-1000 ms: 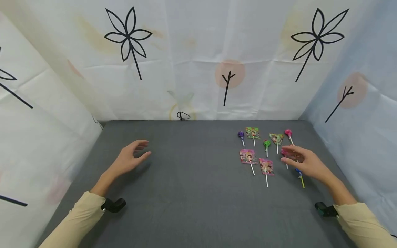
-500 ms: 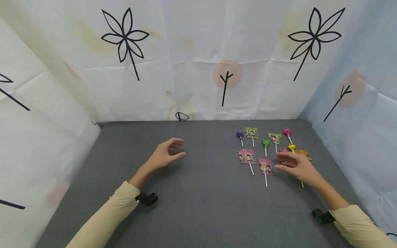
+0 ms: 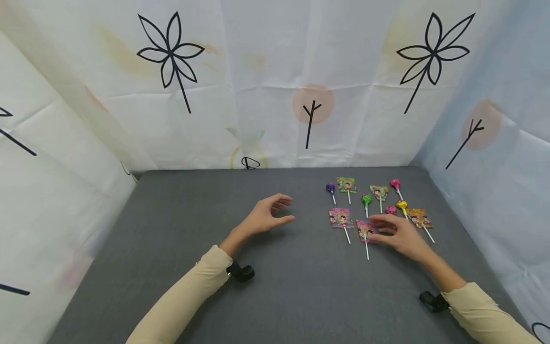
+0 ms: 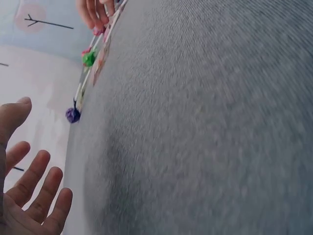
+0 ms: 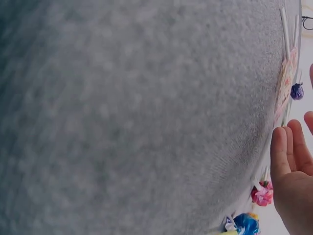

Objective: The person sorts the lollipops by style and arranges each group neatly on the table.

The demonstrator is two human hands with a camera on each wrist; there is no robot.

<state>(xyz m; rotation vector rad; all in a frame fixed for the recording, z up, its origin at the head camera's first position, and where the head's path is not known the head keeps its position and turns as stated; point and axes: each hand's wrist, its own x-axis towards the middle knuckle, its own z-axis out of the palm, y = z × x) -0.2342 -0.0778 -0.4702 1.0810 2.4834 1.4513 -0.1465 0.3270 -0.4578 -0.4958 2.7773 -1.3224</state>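
Note:
My left hand (image 3: 265, 216) hovers over the grey table, its fingers loosely bent and holding nothing. Left of the candies it stays, apart from them. Over the right-hand group is my right hand (image 3: 401, 235), fingers relaxed, fingertips at the right edge of a flat pink-wrapped lollipop (image 3: 364, 231); whether they touch it I cannot tell. Beside that lies another pink-wrapped lollipop (image 3: 341, 218). A round pink lollipop (image 3: 390, 210) shows partly behind the right hand. A blue lollipop (image 5: 247, 223) appears in the right wrist view but is hidden by the hand in the head view.
Farther back lie a purple lollipop (image 3: 330, 187), a green one (image 3: 366, 199), two green-wrapped flat ones, a pink one (image 3: 395, 184) and a yellow one (image 3: 401, 204). An orange-wrapped lollipop (image 3: 418, 218) lies at right. White patterned cloth walls (image 3: 258, 119) bound the grey table (image 3: 301, 296).
My left hand has moved well to the right across the table. My right hand has shifted left and slightly nearer, uncovering the yellow and orange lollipops and covering the blue one.

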